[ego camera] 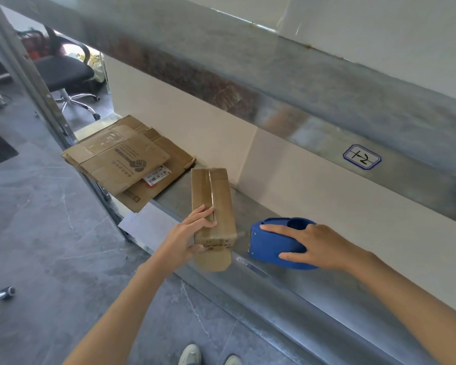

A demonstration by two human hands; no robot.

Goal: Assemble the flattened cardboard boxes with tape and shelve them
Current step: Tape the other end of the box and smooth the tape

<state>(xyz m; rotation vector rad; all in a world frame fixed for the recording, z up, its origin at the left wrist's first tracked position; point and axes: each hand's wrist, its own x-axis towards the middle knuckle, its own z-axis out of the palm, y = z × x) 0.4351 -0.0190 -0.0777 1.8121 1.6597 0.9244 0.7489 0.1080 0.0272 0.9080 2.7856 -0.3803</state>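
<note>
Box (212,204) sits on the shelf (327,299), long axis running away from me. My left hand (187,234) clamps its near end. Just right of the box, my right hand (313,246) grasps the tape dispenser (271,246). Flattened cardboard (124,164) lies beyond the box, leftward.

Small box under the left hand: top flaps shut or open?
Shut. Both flaps of the small cardboard box lie flat and meet along a centre seam under glossy tape; the left hand grips its near end.
</note>
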